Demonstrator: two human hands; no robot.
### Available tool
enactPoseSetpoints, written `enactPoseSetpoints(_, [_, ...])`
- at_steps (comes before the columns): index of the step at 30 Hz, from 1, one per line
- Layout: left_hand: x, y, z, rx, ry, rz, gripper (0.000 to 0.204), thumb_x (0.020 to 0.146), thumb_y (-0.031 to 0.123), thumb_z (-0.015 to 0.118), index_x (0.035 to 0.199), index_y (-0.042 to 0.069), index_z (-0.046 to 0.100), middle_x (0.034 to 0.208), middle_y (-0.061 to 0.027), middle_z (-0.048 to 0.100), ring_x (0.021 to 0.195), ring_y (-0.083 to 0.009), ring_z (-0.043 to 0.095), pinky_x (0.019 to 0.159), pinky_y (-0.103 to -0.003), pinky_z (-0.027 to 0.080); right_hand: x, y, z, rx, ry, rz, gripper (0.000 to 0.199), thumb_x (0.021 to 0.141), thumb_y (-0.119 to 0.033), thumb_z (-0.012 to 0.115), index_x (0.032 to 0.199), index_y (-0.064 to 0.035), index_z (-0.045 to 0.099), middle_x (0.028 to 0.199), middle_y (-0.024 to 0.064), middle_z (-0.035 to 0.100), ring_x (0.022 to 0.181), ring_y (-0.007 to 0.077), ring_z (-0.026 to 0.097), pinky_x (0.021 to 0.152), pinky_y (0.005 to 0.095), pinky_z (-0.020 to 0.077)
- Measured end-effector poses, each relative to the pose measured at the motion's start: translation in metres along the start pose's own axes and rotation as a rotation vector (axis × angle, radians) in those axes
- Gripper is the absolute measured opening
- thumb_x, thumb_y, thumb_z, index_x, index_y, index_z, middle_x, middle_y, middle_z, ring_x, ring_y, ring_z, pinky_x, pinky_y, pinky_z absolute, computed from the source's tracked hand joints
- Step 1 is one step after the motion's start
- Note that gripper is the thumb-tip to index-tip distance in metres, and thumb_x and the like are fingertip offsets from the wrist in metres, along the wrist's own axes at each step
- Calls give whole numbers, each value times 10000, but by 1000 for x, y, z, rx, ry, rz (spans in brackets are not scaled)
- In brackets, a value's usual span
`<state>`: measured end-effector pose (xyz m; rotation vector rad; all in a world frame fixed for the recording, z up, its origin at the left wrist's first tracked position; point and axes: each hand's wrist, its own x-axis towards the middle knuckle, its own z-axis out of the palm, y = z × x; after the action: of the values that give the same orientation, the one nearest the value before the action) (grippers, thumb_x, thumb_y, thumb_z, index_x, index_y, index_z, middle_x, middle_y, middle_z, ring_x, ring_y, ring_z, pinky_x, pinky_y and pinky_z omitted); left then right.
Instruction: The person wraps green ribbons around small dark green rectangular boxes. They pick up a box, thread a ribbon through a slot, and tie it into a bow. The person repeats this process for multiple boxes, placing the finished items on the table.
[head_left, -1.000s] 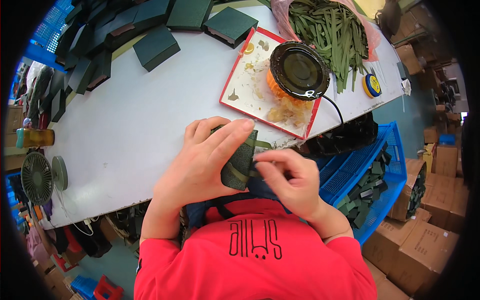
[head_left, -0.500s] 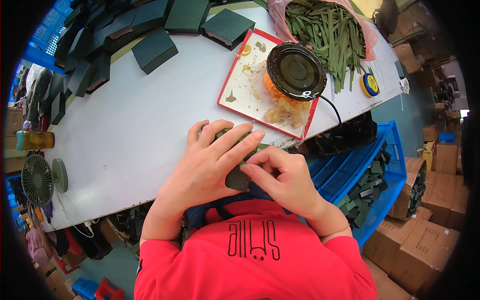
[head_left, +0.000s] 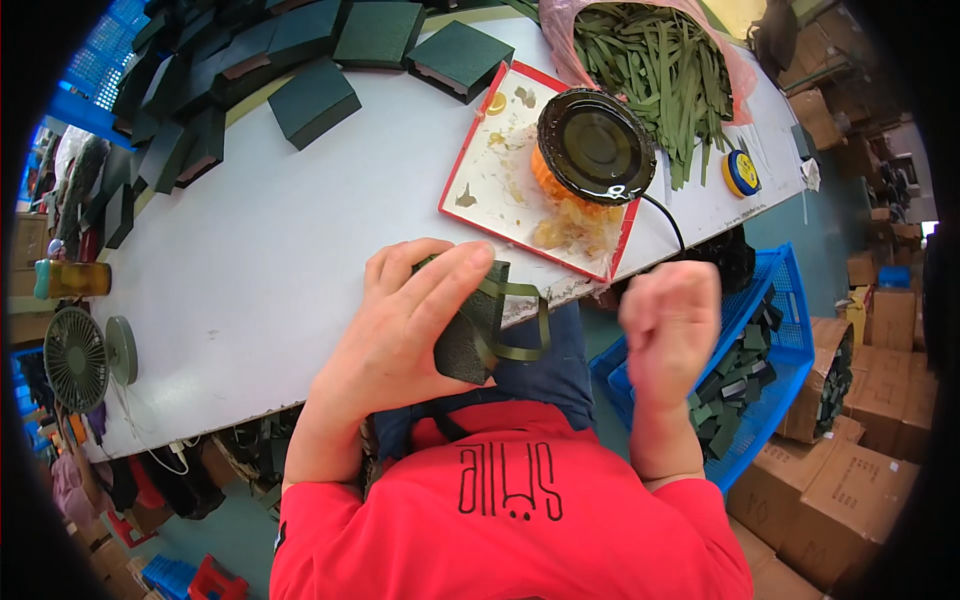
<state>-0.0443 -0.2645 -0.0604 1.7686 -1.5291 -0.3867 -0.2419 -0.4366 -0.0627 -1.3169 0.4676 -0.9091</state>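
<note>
My left hand point(head_left: 400, 325) is wrapped round a small dark green box point(head_left: 462, 347), held tilted over the table's near edge. From the box's right side a green ribbon point(head_left: 541, 325) sticks out in a loop, touched by neither my right hand nor the table. My right hand point(head_left: 672, 325) is raised to the right, apart from the box, above the blue crate's near end. Its fingers are curled in and slightly blurred; whether anything is inside them is hidden.
A round black pot point(head_left: 597, 145) of glossy dark liquid stands on a red-rimmed tray point(head_left: 470, 205). Behind it a pink bag point(head_left: 565, 35) holds green ribbons point(head_left: 650, 80). Dark green boxes point(head_left: 312, 103) line the far left. A blue crate point(head_left: 790, 350) sits right; a fan point(head_left: 77, 360) stands left.
My right hand has left the box and moved right. The ribbon loop now shows on the box's right side. My left hand still holds the box, with its fingers drawn closer together.
</note>
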Motion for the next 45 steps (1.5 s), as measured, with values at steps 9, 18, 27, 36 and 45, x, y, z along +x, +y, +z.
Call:
enactPoseSetpoints(9, [-8, -12, -1, -56, 80, 75, 1125, 515, 233, 952, 1486, 78, 407, 1412, -104, 569, 1262, -350, 502, 1051, -475, 386, 18, -20, -44, -204, 135, -139, 214, 1066, -163, 531, 877, -61, 530, 744, 29, 572, 563, 81, 460, 532, 215, 388])
enactPoseSetpoints(18, [-4, 4, -3, -31, -61, 67, 1119, 485, 265, 990, 1463, 99, 471, 1353, -157, 545, 1270, -354, 464, 1038, -439, 447, -6, 14, 30, -370, -330, 289, 91, 954, -58, 683, 998, 5, 634, 895, 48, 708, 682, 63, 595, 615, 230, 467])
enactPoseSetpoints(27, [-38, -5, -35, 51, -8, -198, 1058, 527, 269, 948, 1440, 22, 473, 1381, -162, 563, 1272, -387, 488, 1084, -475, 395, -3, 22, 12, -246, 121, -46, 76, 1013, -55, 618, 1032, -57, 544, 842, 26, 645, 663, 39, 543, 580, 182, 429])
enactPoseSetpoints(36, [-127, -63, -116, 612, 267, -687, 785, 608, 155, 865, 1340, 86, 590, 1415, -189, 508, 1296, -402, 468, 1084, -471, 406, 32, -1, -88, -428, 412, -185, 256, 1068, -234, 560, 937, -22, 616, 634, -54, 441, 520, 4, 343, 461, 208, 238])
enactPoseSetpoints(45, [-93, -71, -136, 788, 126, -718, 641, 698, 174, 800, 1292, 50, 593, 1539, -163, 435, 1406, -388, 391, 1139, -493, 338, 54, 5, -132, -1144, 262, -142, 141, 920, -33, 661, 1057, -22, 692, 1181, 175, 671, 939, 223, 696, 889, 323, 533])
